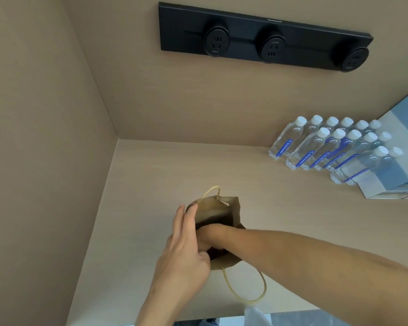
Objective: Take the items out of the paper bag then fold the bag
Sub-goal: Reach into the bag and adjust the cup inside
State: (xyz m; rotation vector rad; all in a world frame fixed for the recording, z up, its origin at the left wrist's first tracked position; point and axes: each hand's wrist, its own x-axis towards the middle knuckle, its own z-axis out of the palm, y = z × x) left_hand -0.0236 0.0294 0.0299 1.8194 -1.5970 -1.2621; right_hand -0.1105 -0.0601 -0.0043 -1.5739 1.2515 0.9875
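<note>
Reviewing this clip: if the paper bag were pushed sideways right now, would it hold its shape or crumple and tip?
The paper bag looks thin, its rim already bent, so it would probably crumple. Standing upright and narrow, it seems apt to tip, though the left hand steadies its edge and the right hand reaches inside.

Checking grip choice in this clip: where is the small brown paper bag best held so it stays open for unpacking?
Hold the small brown paper bag by its left rim, from the left side. It stands upright with the mouth open, the right hand is already reaching inside, and the left hand is on that wall.
</note>
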